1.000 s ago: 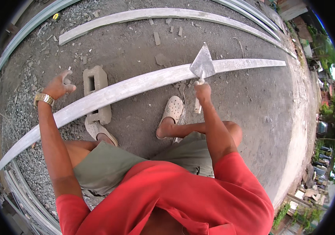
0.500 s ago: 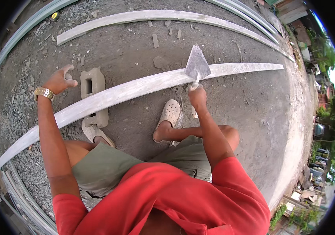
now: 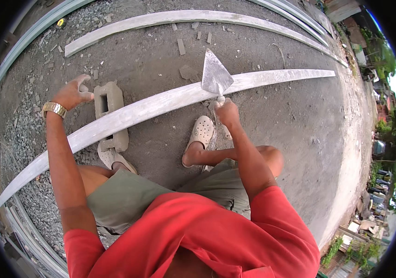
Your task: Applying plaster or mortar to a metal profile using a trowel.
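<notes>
My right hand (image 3: 227,112) grips the handle of a pointed trowel (image 3: 215,74), its grey blade spread over a long whitish plank (image 3: 161,103). Whether the blade touches the plank I cannot tell. The plank runs from the lower left to the upper right and lies across a concrete hollow block (image 3: 112,98). My left hand (image 3: 74,93), with a gold watch on the wrist, is held beside the far end of the block. Its fingers are apart and curved, and nothing shows in them.
Another pale plank (image 3: 170,17) lies farther off on the ground, with small broken pieces near it. Metal channels (image 3: 31,42) stretch along the far left. Gravel (image 3: 31,111) covers the left side. My feet, in beige clogs (image 3: 202,130), are close to the plank.
My right hand has moved the trowel left along the plank. My left hand stays open near the block, having shifted only slightly.
</notes>
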Available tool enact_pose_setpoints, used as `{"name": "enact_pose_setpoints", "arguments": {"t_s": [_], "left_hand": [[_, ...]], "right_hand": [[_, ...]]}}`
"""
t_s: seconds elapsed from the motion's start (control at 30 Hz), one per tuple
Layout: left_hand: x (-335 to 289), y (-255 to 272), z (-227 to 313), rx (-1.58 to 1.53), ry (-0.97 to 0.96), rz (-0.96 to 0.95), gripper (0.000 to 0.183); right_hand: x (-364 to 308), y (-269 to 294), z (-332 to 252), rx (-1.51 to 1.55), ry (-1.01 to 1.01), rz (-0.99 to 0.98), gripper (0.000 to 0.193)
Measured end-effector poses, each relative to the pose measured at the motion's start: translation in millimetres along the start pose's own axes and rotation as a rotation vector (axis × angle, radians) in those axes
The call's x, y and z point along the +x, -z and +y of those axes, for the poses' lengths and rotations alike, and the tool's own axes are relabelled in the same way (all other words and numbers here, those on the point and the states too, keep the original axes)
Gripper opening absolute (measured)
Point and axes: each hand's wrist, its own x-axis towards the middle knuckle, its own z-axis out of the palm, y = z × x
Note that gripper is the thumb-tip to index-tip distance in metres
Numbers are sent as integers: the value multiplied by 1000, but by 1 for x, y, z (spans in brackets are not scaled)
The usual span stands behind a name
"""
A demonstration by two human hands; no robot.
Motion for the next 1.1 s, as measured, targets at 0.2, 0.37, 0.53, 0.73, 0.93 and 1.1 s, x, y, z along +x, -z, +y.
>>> {"name": "enact_pose_setpoints", "arguments": {"t_s": [0.2,0.37,0.53,0.73,0.93,1.1], "left_hand": [[-3,0,15,-38,-52,-44,70],[1,-4,-2,65,24,-16,70],[-1,-9,16,-86,-64,-50,70],[3,-2,14,15,4,-13,69],[3,-9,18,-21,-166,-10,69],[-13,2,19,-37,-34,-8,69]], "right_hand": [[41,23,37,127,-146,181,44],[7,-9,7,21,-11,93,42],[42,13,41,63,-100,188,42],[-29,-26,-22,58,-64,51,40],[-3,-10,-8,39,18,49,43],[41,2,43,169,-154,179,41]]}}
